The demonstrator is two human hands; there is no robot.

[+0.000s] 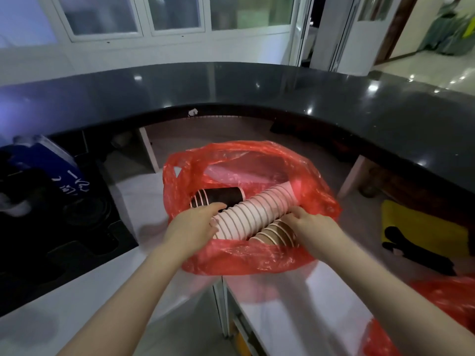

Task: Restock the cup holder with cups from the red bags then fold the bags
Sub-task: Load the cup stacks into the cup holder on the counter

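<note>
- Reaching into the open red plastic bag (246,260), both bare hands meet a long sleeve of nested white paper cups (257,211) that lies on its side in the bag, its closed end pointing toward 1 o'clock.
- The left hand (195,227) sits at the wide, open end of the white sleeve, at about 8 o'clock of the bag's mouth; its fingers curl over the rims and hold the stack.
- The right hand (312,224) comes in at about 4 o'clock, fingers bent down onto the lower side of the white sleeve; whether they close right round it or only press on it cannot be told.
- A short stack of black paper cups (221,196) lies at 10 o'clock of the white sleeve, touching it, white rims toward the left.
- A stack of brown paper cups (277,233) lies just under the right hand, at 5 o'clock of the white sleeve.
- The bag rests on a white worktop (144,196) and overhangs a gap in it.
- A second red bag (442,304) lies at 4 o'clock, well apart, near the frame's right edge.
- A dark curved counter (257,86) arcs across at 12 o'clock.
- A black moulded tray (77,227) sits at 9 o'clock.
- A yellow and black object (421,232) lies at 3 o'clock.
</note>
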